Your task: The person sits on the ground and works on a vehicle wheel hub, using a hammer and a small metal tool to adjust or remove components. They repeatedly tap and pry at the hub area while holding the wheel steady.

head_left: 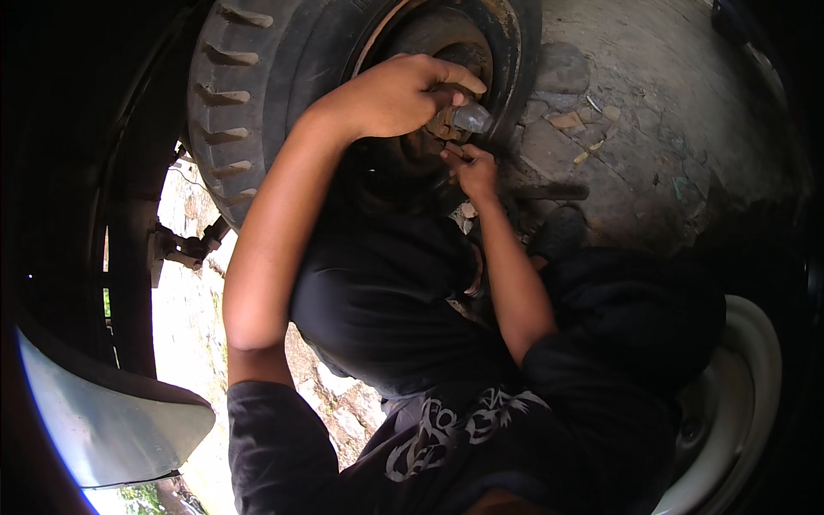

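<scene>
I am viewing the work from the head camera, looking down along both forearms toward a large treaded tyre (257, 94) standing upright at the top of the frame. The task's thing is the rusty wheel hub (429, 142) at the centre of that tyre, inside the dark rim.

1. Left hand (403, 93) — it is curling over the top of the hub, fingers closed around a small grey metal cap or socket-like piece (472, 118) that is protruding from the hub's middle. I am judging the grip as clenched on that piece.
2. Right hand (470, 167) — it is reaching up from below, fingertips pinching at the lower edge of the hub. Whether it is holding a small part or only touching the metal, I cannot tell.

Handling notes, as judgement: the hub is looking stiff, heavy and fixed in place; its surface is appearing rusty and probably greasy, so fingers may be slipping. The grey piece is small and rigid — it is best taken around its sides with a full finger wrap, while the lower hand is steadying the hub's edge.

Around the work: cracked stone ground (652, 103) is lying to the right of the tyre, a pale wheel rim (747, 378) is resting at the lower right, and a grey curved fender (112, 421) is showing at the lower left.
</scene>
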{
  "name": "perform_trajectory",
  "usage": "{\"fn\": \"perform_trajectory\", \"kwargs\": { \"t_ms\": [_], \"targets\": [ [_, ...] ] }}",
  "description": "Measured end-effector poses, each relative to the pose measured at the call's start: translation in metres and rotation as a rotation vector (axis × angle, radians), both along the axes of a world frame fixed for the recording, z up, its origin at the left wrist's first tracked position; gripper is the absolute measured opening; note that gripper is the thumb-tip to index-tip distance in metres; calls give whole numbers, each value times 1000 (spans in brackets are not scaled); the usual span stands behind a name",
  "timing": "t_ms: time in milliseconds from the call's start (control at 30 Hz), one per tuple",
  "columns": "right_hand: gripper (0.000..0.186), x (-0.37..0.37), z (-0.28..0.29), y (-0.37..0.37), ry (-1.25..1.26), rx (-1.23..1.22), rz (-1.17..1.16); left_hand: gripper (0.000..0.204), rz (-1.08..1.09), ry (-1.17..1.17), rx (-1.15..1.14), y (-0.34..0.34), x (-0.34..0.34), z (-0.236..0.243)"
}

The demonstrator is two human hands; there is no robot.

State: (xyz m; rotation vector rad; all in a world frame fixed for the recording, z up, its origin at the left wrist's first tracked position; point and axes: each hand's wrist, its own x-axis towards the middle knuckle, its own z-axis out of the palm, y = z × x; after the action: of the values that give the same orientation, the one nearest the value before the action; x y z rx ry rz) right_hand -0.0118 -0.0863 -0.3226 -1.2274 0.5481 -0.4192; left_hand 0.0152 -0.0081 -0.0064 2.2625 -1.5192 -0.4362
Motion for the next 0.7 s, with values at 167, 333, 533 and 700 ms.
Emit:
{"fn": "perform_trajectory", "kwargs": {
  "t_ms": [167, 333, 533, 700],
  "targets": [
    [20, 2, 7, 18, 21, 74, -71, 33, 47, 60, 73, -4, -5, 3],
    [24, -15, 25, 51, 77, 50, -141, 35, -43, -17, 58, -4, -4, 5],
    [23, -10, 1, 21, 30, 275, -158, 35, -9, -53, 51, -6, -13, 12],
    [28, -5, -9, 27, -28, 315, -228, 36, -19, -34, 24, -7, -10, 7]
  ]
}}
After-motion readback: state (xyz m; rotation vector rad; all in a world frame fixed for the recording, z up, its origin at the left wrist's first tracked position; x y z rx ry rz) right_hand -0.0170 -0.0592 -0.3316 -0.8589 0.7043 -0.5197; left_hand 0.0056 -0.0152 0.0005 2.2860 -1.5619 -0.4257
